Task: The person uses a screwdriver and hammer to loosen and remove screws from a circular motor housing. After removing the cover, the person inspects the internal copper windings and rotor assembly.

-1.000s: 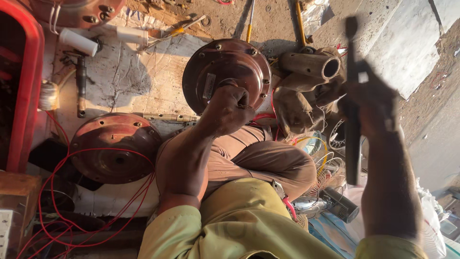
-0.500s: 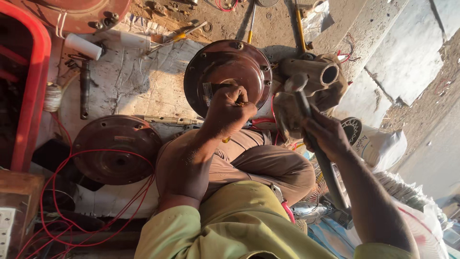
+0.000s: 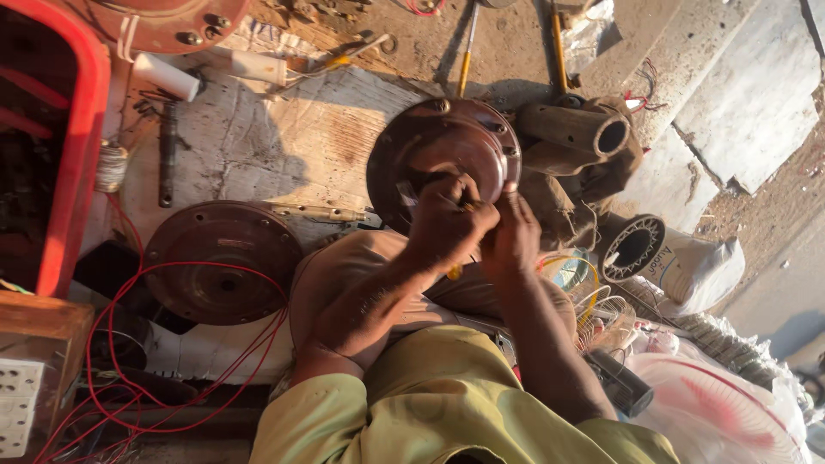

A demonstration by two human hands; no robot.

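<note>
Both hands meet at the lower edge of the round brown motor cover [image 3: 447,146] in the upper middle of the frame: the left hand [image 3: 447,225] is clenched around a yellow-handled tool [image 3: 454,271], the right hand [image 3: 513,236] grips the cover's rim. A second cover [image 3: 219,262] lies at left, ringed by red wire [image 3: 129,344].

dull brown metal motor cover [image 3: 447,150]

Round cover [image 3: 222,262] left of motor housing [image 3: 443,150], pipe [image 3: 574,131] right.
</note>
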